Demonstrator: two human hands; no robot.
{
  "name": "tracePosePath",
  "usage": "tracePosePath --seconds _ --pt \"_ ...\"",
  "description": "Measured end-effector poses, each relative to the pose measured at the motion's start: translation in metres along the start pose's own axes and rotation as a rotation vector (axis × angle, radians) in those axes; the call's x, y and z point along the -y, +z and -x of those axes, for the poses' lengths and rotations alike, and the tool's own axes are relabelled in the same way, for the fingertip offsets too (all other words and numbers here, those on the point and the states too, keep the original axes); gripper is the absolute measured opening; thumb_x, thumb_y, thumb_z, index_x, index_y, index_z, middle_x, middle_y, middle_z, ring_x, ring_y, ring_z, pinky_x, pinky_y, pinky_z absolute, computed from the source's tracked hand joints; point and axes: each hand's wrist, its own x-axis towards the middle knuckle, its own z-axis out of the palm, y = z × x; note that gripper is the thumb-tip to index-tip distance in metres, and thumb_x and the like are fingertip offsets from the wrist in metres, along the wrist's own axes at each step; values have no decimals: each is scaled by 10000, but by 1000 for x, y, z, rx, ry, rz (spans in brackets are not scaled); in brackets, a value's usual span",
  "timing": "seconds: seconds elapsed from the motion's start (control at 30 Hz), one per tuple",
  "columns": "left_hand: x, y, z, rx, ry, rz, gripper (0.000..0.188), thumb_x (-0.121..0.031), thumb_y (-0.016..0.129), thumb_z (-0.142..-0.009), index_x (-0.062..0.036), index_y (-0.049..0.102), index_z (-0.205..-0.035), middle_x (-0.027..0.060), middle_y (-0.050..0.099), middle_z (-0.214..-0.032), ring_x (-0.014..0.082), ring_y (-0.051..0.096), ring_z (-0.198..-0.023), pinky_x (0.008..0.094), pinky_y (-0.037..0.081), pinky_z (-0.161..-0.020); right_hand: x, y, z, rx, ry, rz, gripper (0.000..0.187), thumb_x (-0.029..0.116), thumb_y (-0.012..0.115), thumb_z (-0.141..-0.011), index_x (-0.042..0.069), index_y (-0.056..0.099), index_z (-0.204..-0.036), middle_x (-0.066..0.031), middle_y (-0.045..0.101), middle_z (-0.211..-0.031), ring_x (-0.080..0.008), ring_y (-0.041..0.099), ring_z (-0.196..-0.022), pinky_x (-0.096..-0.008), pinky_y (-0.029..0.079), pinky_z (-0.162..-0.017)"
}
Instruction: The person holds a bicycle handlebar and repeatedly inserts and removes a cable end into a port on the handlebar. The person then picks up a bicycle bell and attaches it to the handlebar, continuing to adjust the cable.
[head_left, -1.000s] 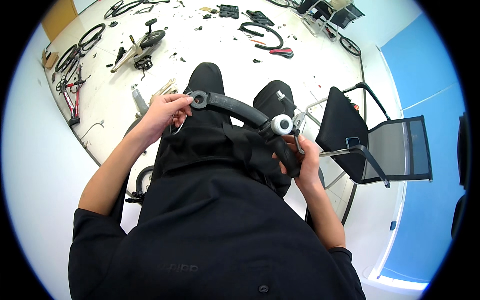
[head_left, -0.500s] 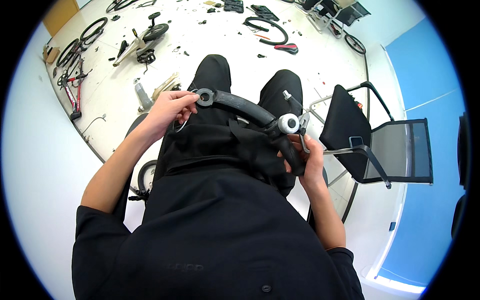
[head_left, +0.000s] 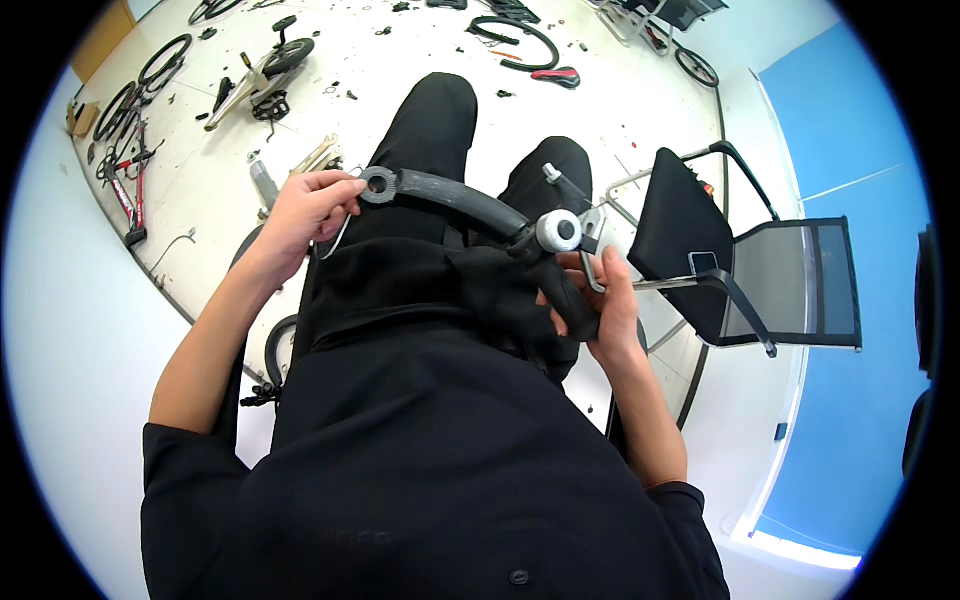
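Observation:
A curved dark grey handlebar section lies across my lap, a toothed ring at its left end. The fingertips of my left hand pinch the edge of this ring. Below those fingers hangs a thin, light-coloured curved wire or cable. My right hand is wrapped loosely round the black grip from beneath, thumb raised. Beside the grip sit a round white-and-silver bell and a metal brake lever, which runs close to my right fingers. A metal stub sticks up beyond the bell.
To the right stands a black mesh chair with a phone on it. Bicycle parts cover the floor: a red-black frame, a pale frame with wheel, a tyre and a red-black saddle.
Both hands and the handlebar have shifted slightly left and up in the view. My right thumb now points upward, and my left knee shows higher.

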Motion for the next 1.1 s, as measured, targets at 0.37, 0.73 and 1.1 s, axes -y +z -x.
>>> tracePosePath --seconds 0.37,0.73,1.1 --pt "4 -5 -1 33 28 30 141 -156 581 -871 -17 581 -895 -17 503 -611 21 348 -430 185 214 -395 -4 -3 5 407 25 -66 755 665 330 -905 -37 449 -1159 -165 599 -779 -194 574 -549 -279 457 -519" --pt "4 -3 3 -10 84 45 159 -185 581 -893 -27 589 -875 -23 510 -622 14 355 -431 180 219 -393 -3 7 8 456 59 -83 775 689 316 -895 -9 414 -1218 -194 587 -855 -214 586 -599 -315 485 -512" --pt "3 3 3 -52 79 -59 206 -212 548 -921 -27 610 -855 -20 539 -648 9 377 -454 176 249 -413 2 6 8 341 41 -7 724 623 261 -936 -45 528 -1019 -142 589 -818 -158 543 -573 -261 434 -481"
